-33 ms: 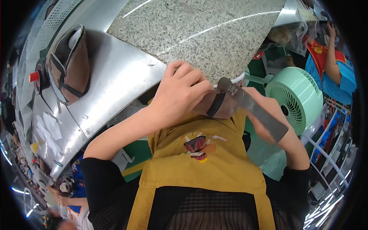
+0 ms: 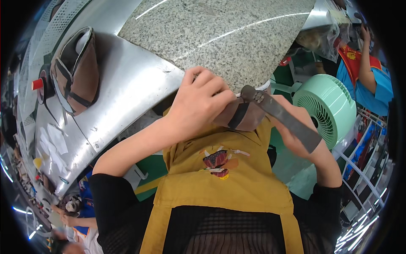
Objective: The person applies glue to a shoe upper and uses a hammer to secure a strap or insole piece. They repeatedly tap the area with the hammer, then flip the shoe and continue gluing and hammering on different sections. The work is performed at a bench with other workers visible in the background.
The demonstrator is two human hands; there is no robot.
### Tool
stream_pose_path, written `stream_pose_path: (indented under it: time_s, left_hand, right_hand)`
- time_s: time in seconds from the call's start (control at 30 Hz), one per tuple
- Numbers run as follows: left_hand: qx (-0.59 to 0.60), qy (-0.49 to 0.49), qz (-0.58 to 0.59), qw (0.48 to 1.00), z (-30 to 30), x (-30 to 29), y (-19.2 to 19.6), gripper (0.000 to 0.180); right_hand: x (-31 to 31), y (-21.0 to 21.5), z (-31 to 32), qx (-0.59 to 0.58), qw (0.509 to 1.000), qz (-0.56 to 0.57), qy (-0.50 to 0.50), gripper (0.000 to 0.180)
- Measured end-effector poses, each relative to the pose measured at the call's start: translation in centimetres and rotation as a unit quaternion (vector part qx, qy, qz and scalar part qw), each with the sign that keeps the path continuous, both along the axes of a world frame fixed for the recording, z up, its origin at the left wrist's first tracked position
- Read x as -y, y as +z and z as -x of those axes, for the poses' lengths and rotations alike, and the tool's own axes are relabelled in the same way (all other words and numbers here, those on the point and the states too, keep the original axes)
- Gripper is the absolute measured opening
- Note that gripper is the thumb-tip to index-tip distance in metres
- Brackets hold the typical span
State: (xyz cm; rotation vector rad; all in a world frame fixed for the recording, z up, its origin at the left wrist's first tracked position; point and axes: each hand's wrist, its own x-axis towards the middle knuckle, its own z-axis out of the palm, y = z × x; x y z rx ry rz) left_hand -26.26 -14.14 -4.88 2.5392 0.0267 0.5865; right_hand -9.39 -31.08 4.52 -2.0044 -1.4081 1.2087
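Note:
My left hand (image 2: pixel 196 101) is closed, its bent fingers pinching the edge of a brown shoe upper (image 2: pixel 253 116) with a black strip, at the near edge of the granite slab (image 2: pixel 224 46). Part of the upper hides under that hand. My right hand (image 2: pixel 296 122) is closed round a grey metal hammer (image 2: pixel 292 122); its handle is hidden. The round end of the hammer head sits over the upper's edge, close to my left fingers, and the long flat end points down to the right. Whether the round end touches the upper I cannot tell.
On the metal table (image 2: pixel 127 72) at the left stands another brown upper (image 2: pixel 86 80) with black strips, beside a tape roll (image 2: pixel 44 86) and white scraps (image 2: pixel 55 139). A green fan (image 2: pixel 330 108) is close to my right arm. Co-workers sit at far right and lower left.
The hammer has shifted slightly to the right, its long end swinging a little with my right hand. My left hand and the upper have stayed about where they were.

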Motion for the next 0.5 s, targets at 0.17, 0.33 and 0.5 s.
stream_pose_path:
  time_s: [0.17, 0.33, 0.5]
  left_hand:
    - [0.027, -0.005, -0.109, 0.994, 0.4, 0.6, 0.1, 0.024]
    - [0.039, -0.004, -0.136, 0.99, 0.2, 0.5, 0.0, 0.022]
    - [0.038, 0.01, -0.129, 0.991, 0.5, 0.9, -0.3, 0.021]
  right_hand:
    - [0.1, -0.1, 1.0, 0.077, 0.99, -0.119, 0.004, 0.038]
    - [-0.5, -0.3, 0.7, 0.044, 0.997, -0.05, 0.03, 0.039]
    - [-0.9, 1.2, 1.9, 0.035, 0.998, -0.032, -0.029, 0.041]
